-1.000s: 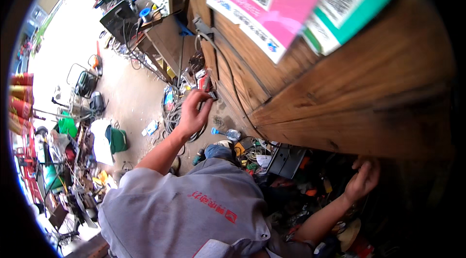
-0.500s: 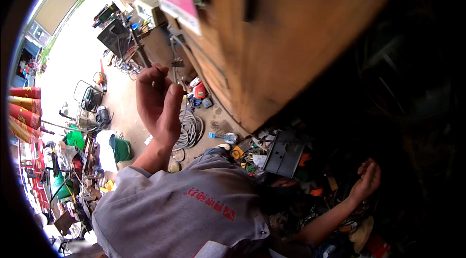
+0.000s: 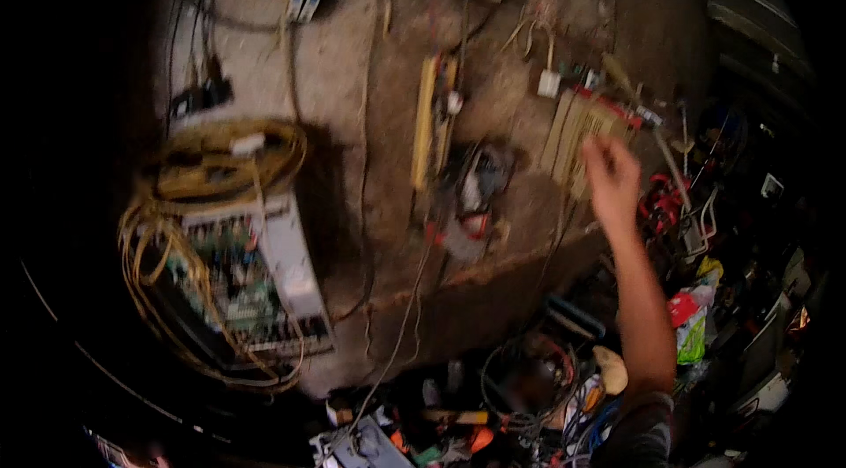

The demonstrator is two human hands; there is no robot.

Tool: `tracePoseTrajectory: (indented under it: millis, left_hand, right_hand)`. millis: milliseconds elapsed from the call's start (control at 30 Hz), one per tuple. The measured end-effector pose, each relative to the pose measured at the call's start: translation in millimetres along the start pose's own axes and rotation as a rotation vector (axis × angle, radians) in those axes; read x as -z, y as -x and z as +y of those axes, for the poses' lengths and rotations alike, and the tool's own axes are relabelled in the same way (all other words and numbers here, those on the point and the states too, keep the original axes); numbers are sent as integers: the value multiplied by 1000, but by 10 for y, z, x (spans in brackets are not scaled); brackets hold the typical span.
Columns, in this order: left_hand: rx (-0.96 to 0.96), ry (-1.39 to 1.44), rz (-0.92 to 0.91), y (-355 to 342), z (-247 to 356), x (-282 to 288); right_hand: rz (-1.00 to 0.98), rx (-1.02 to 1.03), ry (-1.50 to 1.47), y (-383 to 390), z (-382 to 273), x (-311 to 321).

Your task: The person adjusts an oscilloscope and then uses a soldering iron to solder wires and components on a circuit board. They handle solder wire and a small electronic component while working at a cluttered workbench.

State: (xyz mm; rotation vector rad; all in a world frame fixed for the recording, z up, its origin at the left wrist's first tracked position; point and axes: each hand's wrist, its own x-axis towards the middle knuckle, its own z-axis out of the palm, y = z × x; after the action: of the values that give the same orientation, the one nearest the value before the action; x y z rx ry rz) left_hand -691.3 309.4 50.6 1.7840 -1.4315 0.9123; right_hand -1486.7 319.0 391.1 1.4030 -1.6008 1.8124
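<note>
My right hand (image 3: 614, 175) is raised at the right, its forearm coming up from the lower edge. Its fingers look curled together, somewhat blurred; what they hold, if anything, is hidden. Behind the fingertips, a tan box-shaped unit (image 3: 569, 138) with a red edge is on the brown wall; whether my hand touches it I cannot tell. A white plug-like piece (image 3: 549, 83) with pale wires sits just above it. My left hand is not in view.
An open electronics case (image 3: 304, 270) with a circuit board stands at the left, coiled yellowish cable (image 3: 225, 129) over it. A yellow strip (image 3: 425, 124) hangs mid-wall. Cluttered tools and wires lie below, with a bright green and red bag (image 3: 692, 336) at the right.
My view has swung from the bright doorway and wooden door to a dim wall. My right hand is now raised in front of the wall; my left hand has left the view.
</note>
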Motion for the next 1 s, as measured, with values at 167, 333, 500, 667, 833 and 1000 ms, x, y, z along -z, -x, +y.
tracePoseTrajectory:
  millis: [167, 333, 500, 667, 833, 1000]
  left_hand:
    - [54, -345, 55, 317, 288, -68]
    - [66, -411, 62, 260, 297, -85]
    - [278, 182, -84, -145, 885, -374]
    - [342, 233, 40, 30, 986, 108]
    - [303, 269, 20, -46, 1144, 299]
    - [315, 225, 6, -57, 1398, 686]
  right_hand:
    - [131, 408, 394, -2592, -514, 164]
    - [114, 469, 318, -3979, -906, -472]
    - [179, 428, 168, -1873, -523, -413]
    - [-22, 35, 169, 1232, 874, 146]
    - [-144, -110, 235, 2517, 695, 911]
    - [-167, -119, 219, 2577, 609, 1046]
